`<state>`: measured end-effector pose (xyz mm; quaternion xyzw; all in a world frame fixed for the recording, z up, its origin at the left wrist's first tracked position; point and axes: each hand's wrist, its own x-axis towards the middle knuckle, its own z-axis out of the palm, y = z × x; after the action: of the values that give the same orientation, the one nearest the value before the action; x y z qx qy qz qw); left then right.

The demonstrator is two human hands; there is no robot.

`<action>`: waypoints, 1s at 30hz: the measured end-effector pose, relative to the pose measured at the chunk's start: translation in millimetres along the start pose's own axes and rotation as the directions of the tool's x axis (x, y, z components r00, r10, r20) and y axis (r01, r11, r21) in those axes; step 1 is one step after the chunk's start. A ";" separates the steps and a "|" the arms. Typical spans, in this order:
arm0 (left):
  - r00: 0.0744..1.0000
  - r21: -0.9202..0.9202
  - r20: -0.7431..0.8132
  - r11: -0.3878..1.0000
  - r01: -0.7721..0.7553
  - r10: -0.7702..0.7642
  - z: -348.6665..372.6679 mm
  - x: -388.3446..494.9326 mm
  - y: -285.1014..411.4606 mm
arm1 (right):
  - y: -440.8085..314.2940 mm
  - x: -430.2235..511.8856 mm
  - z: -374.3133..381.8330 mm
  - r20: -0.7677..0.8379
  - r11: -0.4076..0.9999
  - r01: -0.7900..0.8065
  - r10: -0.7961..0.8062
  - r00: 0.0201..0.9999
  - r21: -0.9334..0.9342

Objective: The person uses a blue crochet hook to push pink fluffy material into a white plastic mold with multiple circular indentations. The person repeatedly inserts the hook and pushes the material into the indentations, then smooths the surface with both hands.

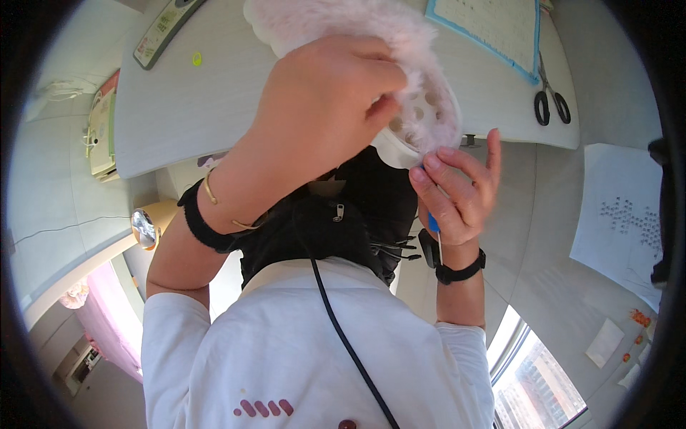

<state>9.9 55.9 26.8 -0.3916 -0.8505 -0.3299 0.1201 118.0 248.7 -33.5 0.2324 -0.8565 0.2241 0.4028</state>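
Observation:
A white perforated clog-type shoe point(396, 153) with fluffy pink lining is held up over the near edge of the table. My left hand point(332, 96) bends over it, the fingers closed on the pink plush lining point(370, 19) beside the round holes. At the shoe's near white rim, my right hand point(455, 193) touches the edge with thumb and fingertips. The same hand holds a tool with a blue handle point(433, 222), its thin metal shaft pointing back towards the wrist. The handle is partly hidden by the fingers, and my left fingertips are partly hidden too.
Scissors with black handles point(551, 107) lie at the right of the white table point(182, 118), by a blue-edged sheet point(482, 24). At the left are a small yellow-green ring point(197, 58) and a long grey-edged object point(161, 35). A black cable point(343, 343) runs down my shirt.

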 end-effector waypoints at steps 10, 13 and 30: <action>0.988 -0.013 0.146 0.999 -0.039 0.041 12.7 17.2 -5.1 | 11.5 -8.5 7.7 -0.056 0.964 -0.028 0.044 0.997 0.266; 0.956 -0.235 0.293 0.967 0.097 -0.025 3.2 15.6 -7.4 | 6.0 -1.2 -12.4 0.054 0.906 -0.192 0.185 0.981 0.376; 0.908 -0.353 0.403 0.935 0.039 0.114 -4.3 8.2 -12.8 | -9.2 8.6 -26.2 0.383 0.012 -0.578 0.737 0.557 0.816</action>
<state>-5.3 51.9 27.9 -0.4847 -0.7753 -0.3836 -0.1299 133.8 254.5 -9.8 -0.0381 -0.5652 0.8148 0.1230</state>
